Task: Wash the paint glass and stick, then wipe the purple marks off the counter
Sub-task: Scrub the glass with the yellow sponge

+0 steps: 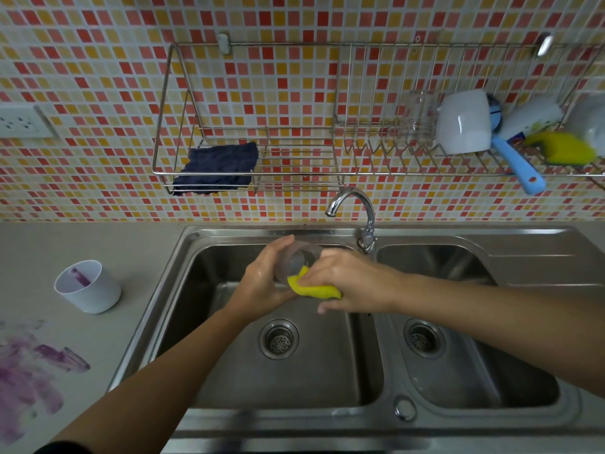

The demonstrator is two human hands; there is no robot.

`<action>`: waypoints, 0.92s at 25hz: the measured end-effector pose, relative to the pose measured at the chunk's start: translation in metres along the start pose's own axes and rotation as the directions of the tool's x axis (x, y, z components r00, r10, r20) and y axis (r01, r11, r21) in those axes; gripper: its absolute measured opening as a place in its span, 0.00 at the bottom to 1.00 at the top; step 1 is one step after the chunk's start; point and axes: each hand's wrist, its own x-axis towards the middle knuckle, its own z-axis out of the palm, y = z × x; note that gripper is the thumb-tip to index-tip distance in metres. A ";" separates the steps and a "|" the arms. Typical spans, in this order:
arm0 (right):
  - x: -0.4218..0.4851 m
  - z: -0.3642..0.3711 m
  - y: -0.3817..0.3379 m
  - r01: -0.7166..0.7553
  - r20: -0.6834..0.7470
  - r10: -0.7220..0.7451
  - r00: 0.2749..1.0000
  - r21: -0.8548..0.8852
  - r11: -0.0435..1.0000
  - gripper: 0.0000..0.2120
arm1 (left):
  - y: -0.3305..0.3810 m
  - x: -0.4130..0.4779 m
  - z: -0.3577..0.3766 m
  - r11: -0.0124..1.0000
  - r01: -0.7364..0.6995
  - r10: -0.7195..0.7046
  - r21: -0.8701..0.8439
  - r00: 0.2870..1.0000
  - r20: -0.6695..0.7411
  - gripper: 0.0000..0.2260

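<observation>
1. At frame centre, above the steel sink's (183,257) left basin, the left hand (262,283) grips a clear, round glass (296,258).
2. The right hand (350,280) presses a soft yellow sponge (314,290) against the glass.
3. Smeared purple marks (29,371) stain the smooth grey counter (98,339) at lower left.

Glass (296,258) held between left hand (263,283) and right hand (352,281), over left basin of sink (327,417). Sponge (314,288) under right hand, pressed at glass mouth. Tap (355,211) just behind the grip. Drain (279,338) below and in front of it. Cup (88,286) well left on counter (49,244), stick (80,276) inside. Paint marks (29,375) left and nearer. Wall rack (248,152) above, behind; cloth (217,167) in it.
</observation>
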 end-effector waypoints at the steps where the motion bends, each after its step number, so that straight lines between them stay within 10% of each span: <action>1: -0.001 -0.001 0.002 -0.016 0.025 0.016 1.000 0.005 1.000 0.18 | -0.001 -0.001 -0.001 1.000 0.014 -0.014 0.010 1.000 -0.001 0.38; 16: -0.001 -0.041 0.040 0.403 0.103 -0.443 0.891 -0.629 0.665 0.15 | 0.017 0.017 -0.020 1.000 0.011 -0.015 0.021 0.973 0.230 0.47; 20: 0.005 -0.028 0.030 0.286 -0.086 -0.373 0.924 -0.494 0.821 0.10 | 0.019 0.013 -0.008 0.997 0.066 -0.069 0.041 0.995 0.072 0.40; 23: 0.004 -0.010 0.007 0.161 -0.201 -0.169 0.965 -0.053 0.985 0.14 | 0.019 0.009 -0.006 0.991 0.126 -0.124 0.047 0.992 -0.036 0.38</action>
